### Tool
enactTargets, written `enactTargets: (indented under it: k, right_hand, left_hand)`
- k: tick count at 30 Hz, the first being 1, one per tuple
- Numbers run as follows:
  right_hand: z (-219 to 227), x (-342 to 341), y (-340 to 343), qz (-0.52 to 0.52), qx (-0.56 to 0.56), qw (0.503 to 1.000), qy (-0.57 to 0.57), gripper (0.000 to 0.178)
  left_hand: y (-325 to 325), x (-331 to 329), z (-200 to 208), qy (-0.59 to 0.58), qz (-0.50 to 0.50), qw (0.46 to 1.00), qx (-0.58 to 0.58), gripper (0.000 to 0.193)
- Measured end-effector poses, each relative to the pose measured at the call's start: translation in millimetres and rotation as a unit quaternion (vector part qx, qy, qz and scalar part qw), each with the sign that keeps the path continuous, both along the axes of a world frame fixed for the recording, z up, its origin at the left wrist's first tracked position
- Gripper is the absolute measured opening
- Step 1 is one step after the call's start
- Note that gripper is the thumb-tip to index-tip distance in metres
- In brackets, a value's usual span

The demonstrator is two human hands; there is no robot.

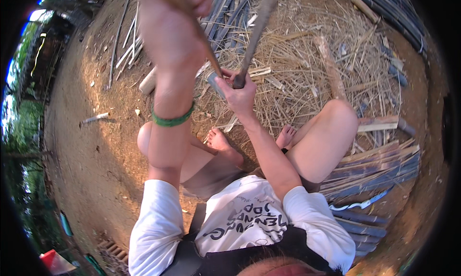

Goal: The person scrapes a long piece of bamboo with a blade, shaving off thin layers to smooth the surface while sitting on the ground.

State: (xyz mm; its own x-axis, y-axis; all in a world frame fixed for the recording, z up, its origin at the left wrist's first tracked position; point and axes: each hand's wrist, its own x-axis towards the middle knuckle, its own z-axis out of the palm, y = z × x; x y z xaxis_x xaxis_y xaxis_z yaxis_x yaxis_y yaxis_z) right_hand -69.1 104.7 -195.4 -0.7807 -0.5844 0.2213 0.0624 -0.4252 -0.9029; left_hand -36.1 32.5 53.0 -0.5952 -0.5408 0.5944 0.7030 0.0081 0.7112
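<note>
Above littered ground (pixel 86 146), 2 hands (pixel 240 94)

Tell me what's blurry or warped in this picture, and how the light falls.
Head view: the raised left hand is blurred, probably by motion, while the right hand looks sharper; the dark poles curve near the rim; the dirt ground glows orange on the left.

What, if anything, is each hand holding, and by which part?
Left hand: brown stick, around its upper part in view, blurred. Right hand: long dark bar, near its lower end; exact finger wrap unclear.
</note>
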Motion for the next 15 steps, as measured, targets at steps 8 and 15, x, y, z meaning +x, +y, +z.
enactTargets:
  k: [8, 15]
  right_hand:
    - [34, -12, -22, -0.120, -0.047, 0.992, -0.003, 0.018]
    - [54, -73, -37, -0.220, -0.049, 0.974, -0.007, 0.021]
  left_hand:
    - [18, -52, 8, -0.028, 0.317, 0.903, -0.290, 0.056]
    - [38, 71, -116, -0.080, 0.233, 0.968, -0.055, 0.046]
